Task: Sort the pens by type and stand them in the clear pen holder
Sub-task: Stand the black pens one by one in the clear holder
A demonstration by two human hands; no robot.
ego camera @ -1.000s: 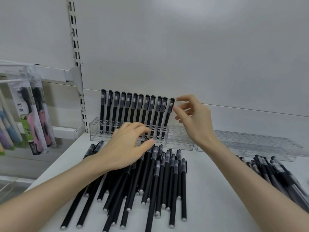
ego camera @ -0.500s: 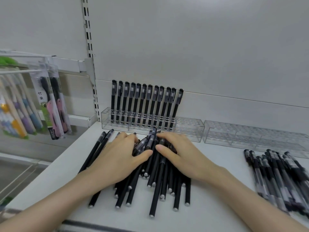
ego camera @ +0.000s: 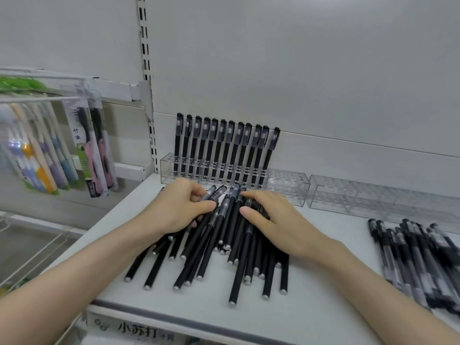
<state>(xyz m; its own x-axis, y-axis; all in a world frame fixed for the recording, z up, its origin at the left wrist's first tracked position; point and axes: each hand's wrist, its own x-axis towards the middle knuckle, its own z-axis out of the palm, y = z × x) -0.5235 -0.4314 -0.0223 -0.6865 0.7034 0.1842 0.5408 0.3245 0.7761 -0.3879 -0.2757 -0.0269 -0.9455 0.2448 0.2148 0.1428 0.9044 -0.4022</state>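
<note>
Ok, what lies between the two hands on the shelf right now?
Head view: capped ends of black pens from the loose pile fill that gap. The left hand curls round some; the right hand lies flat on others.

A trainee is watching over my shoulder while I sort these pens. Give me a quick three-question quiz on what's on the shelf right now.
1. True or false: the second clear holder, on the right, has pens standing in it.
2. Multiple choice: the standing pens fill which part of the clear pen holder? A) the left part B) the right end C) every slot
3. Short answer: what are the left hand and right hand both touching?
Key: 1 false; 2 A; 3 the loose pile of black pens.
</note>
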